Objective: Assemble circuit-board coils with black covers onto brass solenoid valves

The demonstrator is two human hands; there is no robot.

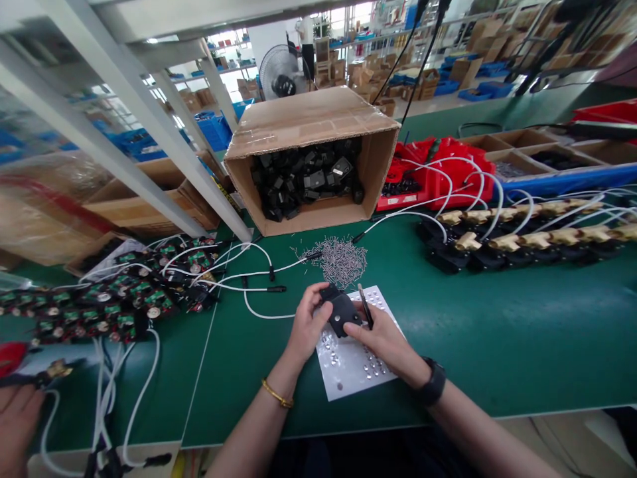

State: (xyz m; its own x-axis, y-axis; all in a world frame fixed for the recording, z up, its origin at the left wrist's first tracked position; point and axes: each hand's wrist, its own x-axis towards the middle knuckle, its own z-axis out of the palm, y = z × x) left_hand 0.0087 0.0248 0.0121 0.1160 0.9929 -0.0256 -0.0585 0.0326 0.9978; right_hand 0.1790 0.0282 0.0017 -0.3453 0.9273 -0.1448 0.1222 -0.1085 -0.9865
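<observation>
So the black housing was up in both hands near the middle of the frame, just above a white sheet on the green counter. The left hand had it gripped along its left side, thumb on the near face and fingers curled behind, I guess to keep that face tipped toward the wearer. The right hand was doing double duty: thumb on the lower right corner, plus a slim dark tool poking up between the fingers (pen or tweezers, couldn't tell), probably kept there to save putting it down. The sheet had little shiny round dots on it and lay right under the work, likely so they'd be handy. A loose heap of screws sat just past it, also within reach. Upper centre, a cardboard box had its open side toward the wearer, which I figure made the black parts inside easy to grab. Brass fittings were lined up at the right, maybe to leave working room, and someone else's hand showed at lower left.
</observation>
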